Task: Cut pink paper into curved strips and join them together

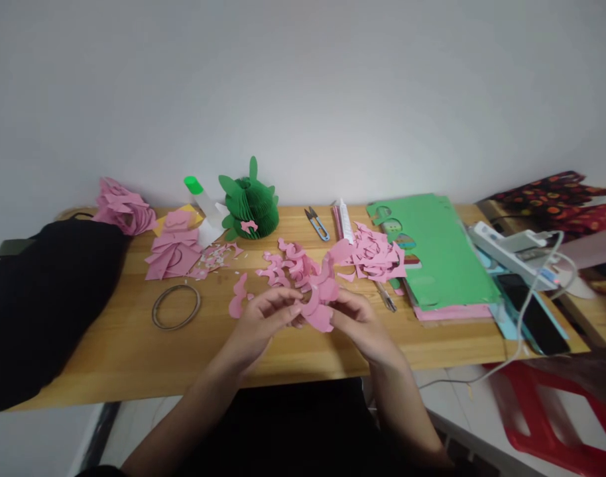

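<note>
Both my hands are together over the front middle of the wooden table [134, 344]. My left hand [264, 318] and my right hand [359, 319] pinch a bunch of pink paper cut-outs [319, 299] between their fingertips. More loose pink cut-outs [288, 264] lie just behind the hands, and one curved pink piece [237, 298] lies left of my left hand.
A green paper honeycomb ball [248, 205], a glue stick [199, 193], blue snips [317, 222], a wire ring [176, 306], pink paper stacks [174, 250], green sheets [439, 255], a black bag [39, 298], a phone [534, 311] and a red stool [551, 417] surround the work area.
</note>
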Tool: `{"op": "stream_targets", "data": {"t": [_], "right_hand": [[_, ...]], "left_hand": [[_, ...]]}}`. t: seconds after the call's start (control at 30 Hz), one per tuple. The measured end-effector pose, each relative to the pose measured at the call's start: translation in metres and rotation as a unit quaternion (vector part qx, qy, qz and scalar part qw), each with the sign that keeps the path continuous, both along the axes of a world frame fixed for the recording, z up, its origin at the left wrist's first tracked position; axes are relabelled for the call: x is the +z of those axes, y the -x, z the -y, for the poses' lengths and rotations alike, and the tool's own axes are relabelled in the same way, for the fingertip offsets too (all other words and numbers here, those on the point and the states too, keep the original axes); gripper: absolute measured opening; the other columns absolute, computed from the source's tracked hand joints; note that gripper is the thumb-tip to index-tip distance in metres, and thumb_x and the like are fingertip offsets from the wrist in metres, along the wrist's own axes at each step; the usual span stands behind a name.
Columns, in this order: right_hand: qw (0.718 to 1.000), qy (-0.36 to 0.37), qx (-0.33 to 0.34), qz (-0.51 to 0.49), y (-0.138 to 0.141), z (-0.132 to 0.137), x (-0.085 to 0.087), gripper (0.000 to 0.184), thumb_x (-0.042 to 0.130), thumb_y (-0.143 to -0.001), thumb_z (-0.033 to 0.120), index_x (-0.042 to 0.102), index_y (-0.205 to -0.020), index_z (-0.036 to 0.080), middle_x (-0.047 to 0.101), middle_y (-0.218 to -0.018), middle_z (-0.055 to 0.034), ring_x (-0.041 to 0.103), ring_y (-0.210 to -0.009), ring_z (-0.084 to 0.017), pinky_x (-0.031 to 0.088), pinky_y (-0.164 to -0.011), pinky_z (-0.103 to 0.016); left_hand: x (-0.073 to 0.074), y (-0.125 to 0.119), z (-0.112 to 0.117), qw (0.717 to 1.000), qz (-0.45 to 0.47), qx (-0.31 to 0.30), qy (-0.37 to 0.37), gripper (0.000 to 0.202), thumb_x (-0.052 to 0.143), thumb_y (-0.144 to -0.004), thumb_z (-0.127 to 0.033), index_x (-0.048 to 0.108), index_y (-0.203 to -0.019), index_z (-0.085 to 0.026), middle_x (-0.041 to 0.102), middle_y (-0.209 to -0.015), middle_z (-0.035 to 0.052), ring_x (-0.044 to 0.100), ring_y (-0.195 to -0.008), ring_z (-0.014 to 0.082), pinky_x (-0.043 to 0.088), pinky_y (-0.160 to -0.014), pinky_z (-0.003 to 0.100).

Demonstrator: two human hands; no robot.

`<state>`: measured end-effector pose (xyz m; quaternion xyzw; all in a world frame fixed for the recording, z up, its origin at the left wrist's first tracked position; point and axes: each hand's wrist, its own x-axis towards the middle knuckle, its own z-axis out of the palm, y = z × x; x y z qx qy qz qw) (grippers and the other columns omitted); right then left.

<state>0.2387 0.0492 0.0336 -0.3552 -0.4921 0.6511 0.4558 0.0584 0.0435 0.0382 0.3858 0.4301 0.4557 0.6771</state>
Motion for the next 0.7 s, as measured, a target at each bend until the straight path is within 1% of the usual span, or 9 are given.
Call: {"op": "stream_targets", "data": {"t": [0.07, 0.1, 0.2, 0.27, 0.33, 0.4, 0.47, 0.6, 0.7], "right_hand": [[0.999, 0.031, -0.013, -0.011, -0.002, 0.000, -0.003, 0.019, 0.076, -0.077, 0.041, 0.075, -0.085, 0.023, 0.070, -0.079, -0.0008, 0.061, -0.074, -0.015, 0.050, -0.075, -0.029], [0.998, 0.056, -0.031, -0.018, -0.003, -0.001, -0.005, 0.023, 0.076, -0.076, 0.044, 0.075, -0.083, 0.023, 0.070, -0.077, -0.0008, 0.061, -0.073, -0.015, 0.050, -0.074, -0.029], [0.988, 0.113, -0.099, -0.024, -0.003, 0.000, -0.011, 0.035, 0.075, -0.072, 0.055, 0.074, -0.080, 0.021, 0.068, -0.074, -0.0009, 0.059, -0.068, -0.014, 0.048, -0.066, -0.027], [0.985, 0.118, -0.123, 0.002, -0.001, 0.001, -0.014, 0.036, 0.078, -0.068, 0.053, 0.072, -0.078, 0.020, 0.065, -0.070, 0.0003, 0.056, -0.063, -0.013, 0.045, -0.061, -0.025], [0.984, 0.116, -0.133, 0.035, 0.001, 0.003, -0.016, 0.033, 0.083, -0.064, 0.048, 0.070, -0.075, 0.019, 0.062, -0.064, 0.0019, 0.051, -0.059, -0.011, 0.041, -0.057, -0.024], [0.982, 0.122, -0.133, 0.053, 0.002, 0.006, -0.018, 0.033, 0.084, -0.061, 0.046, 0.069, -0.072, 0.018, 0.060, -0.061, 0.0025, 0.049, -0.056, -0.010, 0.038, -0.055, -0.024], [0.982, 0.129, -0.126, 0.061, 0.002, 0.008, -0.019, 0.034, 0.083, -0.061, 0.046, 0.068, -0.071, 0.018, 0.060, -0.061, 0.0023, 0.048, -0.055, -0.011, 0.038, -0.054, -0.024], [0.983, 0.137, -0.106, 0.064, 0.002, 0.012, -0.020, 0.032, 0.082, -0.061, 0.046, 0.067, -0.069, 0.018, 0.060, -0.061, 0.0022, 0.049, -0.055, -0.011, 0.038, -0.054, -0.025], [0.982, 0.143, -0.102, 0.065, 0.003, 0.012, -0.021, 0.031, 0.082, -0.061, 0.044, 0.067, -0.070, 0.018, 0.060, -0.061, 0.0021, 0.049, -0.055, -0.010, 0.039, -0.054, -0.025]], "left_hand": [[0.002, 0.001, 0.000, 0.998, -0.052, 0.012, -0.025, 0.016, 0.079, -0.071, -0.027, 0.071, -0.082, -0.018, 0.070, -0.071, -0.0005, 0.065, -0.063, 0.0112, 0.056, -0.063, 0.024], [0.002, 0.001, 0.001, 0.996, -0.081, 0.018, -0.042, 0.017, 0.078, -0.071, -0.027, 0.070, -0.082, -0.017, 0.070, -0.071, 0.0000, 0.065, -0.064, 0.0119, 0.055, -0.064, 0.024], [-0.002, 0.001, 0.004, 0.981, -0.171, 0.032, -0.087, 0.015, 0.075, -0.072, -0.027, 0.068, -0.081, -0.017, 0.071, -0.074, 0.0018, 0.067, -0.069, 0.0135, 0.055, -0.067, 0.024], [-0.005, 0.000, 0.009, 0.969, -0.223, 0.025, -0.105, 0.012, 0.071, -0.074, -0.026, 0.068, -0.081, -0.017, 0.072, -0.077, 0.0027, 0.067, -0.071, 0.0143, 0.055, -0.069, 0.025], [-0.009, -0.001, 0.013, 0.961, -0.255, 0.002, -0.111, 0.010, 0.067, -0.076, -0.026, 0.068, -0.081, -0.017, 0.073, -0.080, 0.0033, 0.068, -0.074, 0.0151, 0.055, -0.072, 0.026], [-0.012, -0.002, 0.017, 0.958, -0.265, -0.026, -0.104, 0.011, 0.064, -0.077, -0.026, 0.068, -0.081, -0.017, 0.074, -0.080, 0.0036, 0.069, -0.075, 0.0158, 0.056, -0.072, 0.026], [-0.015, -0.002, 0.020, 0.959, -0.264, -0.039, -0.091, 0.012, 0.062, -0.077, -0.027, 0.068, -0.079, -0.017, 0.074, -0.080, 0.0038, 0.070, -0.074, 0.0161, 0.056, -0.072, 0.026], [-0.018, -0.001, 0.022, 0.963, -0.259, -0.047, -0.061, 0.009, 0.063, -0.075, -0.024, 0.067, -0.075, -0.017, 0.074, -0.079, 0.0040, 0.070, -0.073, 0.0162, 0.056, -0.073, 0.028], [-0.019, -0.001, 0.023, 0.964, -0.256, -0.047, -0.050, 0.008, 0.064, -0.075, -0.024, 0.066, -0.075, -0.017, 0.074, -0.078, 0.0042, 0.070, -0.074, 0.0161, 0.056, -0.074, 0.028]]}}
